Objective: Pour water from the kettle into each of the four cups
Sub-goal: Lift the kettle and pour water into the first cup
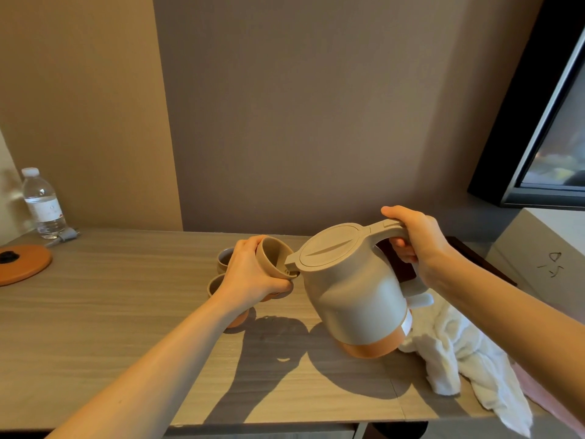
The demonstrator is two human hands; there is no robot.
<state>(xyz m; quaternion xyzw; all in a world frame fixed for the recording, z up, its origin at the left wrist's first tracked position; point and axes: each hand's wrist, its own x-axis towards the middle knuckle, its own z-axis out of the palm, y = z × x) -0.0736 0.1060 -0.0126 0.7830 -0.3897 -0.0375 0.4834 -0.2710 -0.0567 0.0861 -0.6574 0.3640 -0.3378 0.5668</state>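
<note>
Your left forearm crosses the counter [95, 312] in front, and your left hand [250, 274] is closed around a small tan cup [274, 256], lifted and tipped with its mouth toward the kettle [351, 286]. Your right hand [418, 245] wraps firmly on the kettle handle, and the kettle leans to the left, its spout just at the cup's rim.

The risk, I think, is spilling: the cup is tilted much, so water can run out over its lower edge onto your fingers, and if it is hot you may let go. A fast tilt could also overshoot such a small mouth.

The kettle is beige with an orange base and a closed flat lid; I cannot see any stream. Two more cups [225, 258] stand behind your left hand, partly hidden, and something orange like a fourth shows under your wrist. A white towel [459, 353] lies just beside the kettle.
</note>
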